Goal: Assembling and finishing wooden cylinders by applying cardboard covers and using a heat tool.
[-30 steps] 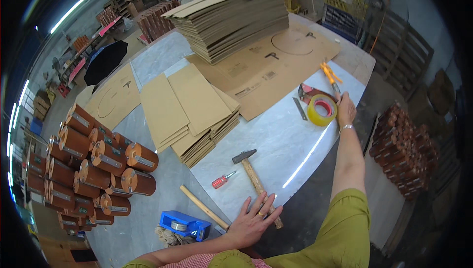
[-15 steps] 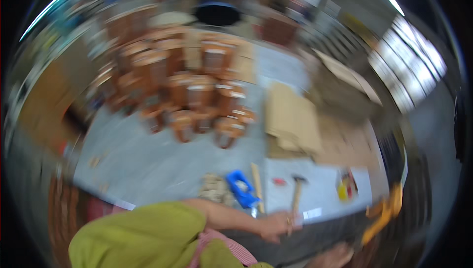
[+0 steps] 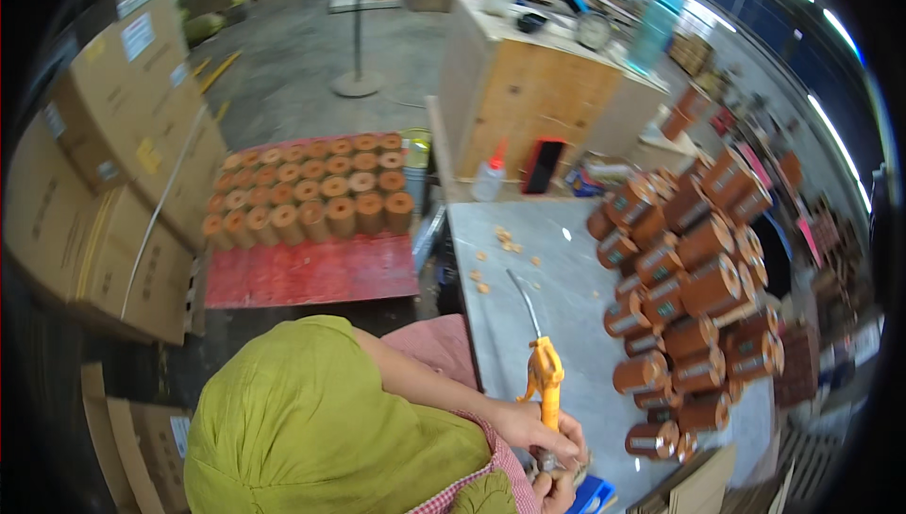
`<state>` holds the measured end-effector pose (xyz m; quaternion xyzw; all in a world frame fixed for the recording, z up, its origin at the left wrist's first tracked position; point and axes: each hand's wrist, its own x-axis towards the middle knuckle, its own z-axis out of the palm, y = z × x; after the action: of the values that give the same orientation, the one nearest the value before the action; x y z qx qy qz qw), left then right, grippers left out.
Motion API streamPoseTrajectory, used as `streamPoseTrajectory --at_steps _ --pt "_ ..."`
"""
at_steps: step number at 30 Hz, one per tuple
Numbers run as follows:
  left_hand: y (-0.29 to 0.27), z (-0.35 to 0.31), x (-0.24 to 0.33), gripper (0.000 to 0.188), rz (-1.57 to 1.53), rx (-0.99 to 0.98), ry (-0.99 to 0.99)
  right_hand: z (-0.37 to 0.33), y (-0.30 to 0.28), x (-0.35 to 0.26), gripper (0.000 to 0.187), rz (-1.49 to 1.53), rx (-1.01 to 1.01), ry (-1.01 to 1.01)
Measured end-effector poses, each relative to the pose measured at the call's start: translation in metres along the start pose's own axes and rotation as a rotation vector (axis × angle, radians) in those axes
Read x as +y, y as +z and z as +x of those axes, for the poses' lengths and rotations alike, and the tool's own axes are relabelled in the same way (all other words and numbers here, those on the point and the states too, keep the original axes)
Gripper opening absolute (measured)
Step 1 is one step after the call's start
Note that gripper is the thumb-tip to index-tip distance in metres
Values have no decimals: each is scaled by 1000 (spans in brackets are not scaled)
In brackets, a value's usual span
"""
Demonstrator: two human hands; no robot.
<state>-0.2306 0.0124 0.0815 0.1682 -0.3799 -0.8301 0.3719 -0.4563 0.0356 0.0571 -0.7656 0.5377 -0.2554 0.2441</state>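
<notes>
We see the air gun (image 3: 545, 370) clasped in the left hand (image 3: 534, 429), nozzle (image 3: 526, 303) pointing away. The right hand (image 3: 559, 493) is just below, grip unclear.

The fingers of the left hand (image 3: 528, 426) hide part of the yellow air gun (image 3: 545, 368) from me. At the lower edge, the right hand (image 3: 557, 493) and a blue dispenser (image 3: 593, 496) get cut off; print on the left-side cartons (image 3: 113, 122) is illegible.

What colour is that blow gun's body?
The blow gun's body is yellow-orange, clearest in the head view.
</notes>
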Motion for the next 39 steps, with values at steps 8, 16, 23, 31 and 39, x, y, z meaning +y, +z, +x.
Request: streamPoseTrajectory --at_steps 8,16,23,31,39 --pt "-71 -78 -28 18 57 314 -66 73 55 -110 32 318 -211 -360" --pt "-83 -147 4 36 -47 323 167 101 124 -153 31 435 -738 -390" --pt "-91 -203 -7 56 -540 389 518 109 198 -180 34 337 -617 -463" --pt "-231 -327 -18 39 910 1017 95 145 244 -215 31 297 -669 -476" --pt "-395 -413 54 73 1637 1740 -341 181 302 -246 31 125 -762 -419"
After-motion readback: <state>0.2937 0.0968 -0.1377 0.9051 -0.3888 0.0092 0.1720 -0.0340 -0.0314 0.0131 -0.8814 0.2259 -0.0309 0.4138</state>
